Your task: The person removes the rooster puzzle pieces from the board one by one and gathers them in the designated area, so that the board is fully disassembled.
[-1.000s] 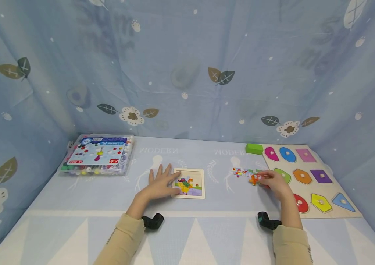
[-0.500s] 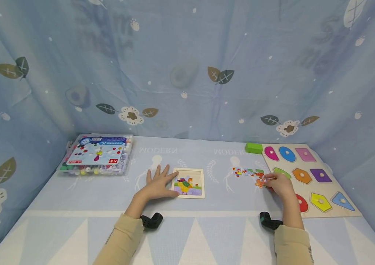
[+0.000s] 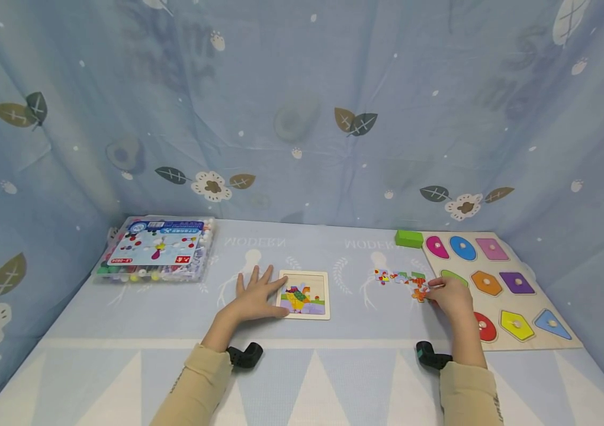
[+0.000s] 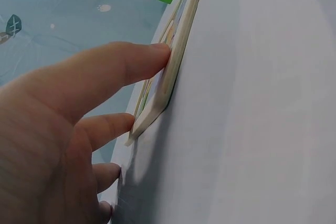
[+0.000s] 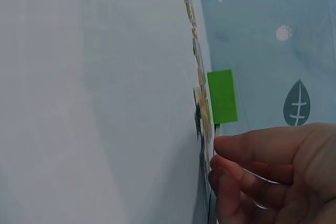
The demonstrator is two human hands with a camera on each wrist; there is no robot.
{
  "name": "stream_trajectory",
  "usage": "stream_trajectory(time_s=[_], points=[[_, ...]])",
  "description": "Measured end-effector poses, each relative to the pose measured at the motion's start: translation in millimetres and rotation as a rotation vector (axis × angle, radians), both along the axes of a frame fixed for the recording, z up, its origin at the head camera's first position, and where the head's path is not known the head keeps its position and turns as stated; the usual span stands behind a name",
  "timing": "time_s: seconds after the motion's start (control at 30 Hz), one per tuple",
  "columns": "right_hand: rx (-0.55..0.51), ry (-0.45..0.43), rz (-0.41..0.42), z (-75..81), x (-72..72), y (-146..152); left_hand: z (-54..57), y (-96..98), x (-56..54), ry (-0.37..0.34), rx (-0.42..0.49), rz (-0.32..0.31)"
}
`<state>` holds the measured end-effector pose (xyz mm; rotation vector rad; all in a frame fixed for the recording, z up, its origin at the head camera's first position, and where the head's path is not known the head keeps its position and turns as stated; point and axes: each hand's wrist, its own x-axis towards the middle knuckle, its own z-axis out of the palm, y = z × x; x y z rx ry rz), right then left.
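My left hand (image 3: 251, 301) lies spread at the left side of a small wooden puzzle tray (image 3: 327, 296). Its thumb and index finger touch the tray's frame, and in the left wrist view the thumb (image 4: 152, 59) presses on the near edge. A partly filled picture with a yellow figure (image 3: 298, 300) sits inside the tray. To the right, my right hand (image 3: 452, 299) has curled fingers and pinches the edge of an orange puzzle piece (image 3: 418, 294). In the right wrist view its fingertips (image 5: 224, 148) are right by the piece; the palm hides what lies beneath.
Several loose puzzle pieces (image 3: 400, 277) lie in a row left of the right hand. A green block (image 3: 409, 239) stands behind them. A wooden shape board (image 3: 539, 340) lies at the right, and a clear plastic box (image 3: 155, 248) of beads at the back left. Curtains surround the table.
The right hand has shifted slightly right and toward me with the orange piece, uncovering more pieces in the row. The left hand has slid marginally left, its fingers still on the tray.
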<state>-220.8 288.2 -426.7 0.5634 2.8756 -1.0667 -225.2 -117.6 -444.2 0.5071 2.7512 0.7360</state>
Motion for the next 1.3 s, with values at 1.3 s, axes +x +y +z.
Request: stream_trajectory(time_s=[1.3], points=[[-0.203,0.212,0.181,3.0,-17.3,-59.2,14.9,8.6,25.0,-0.079,-0.019,-0.304]])
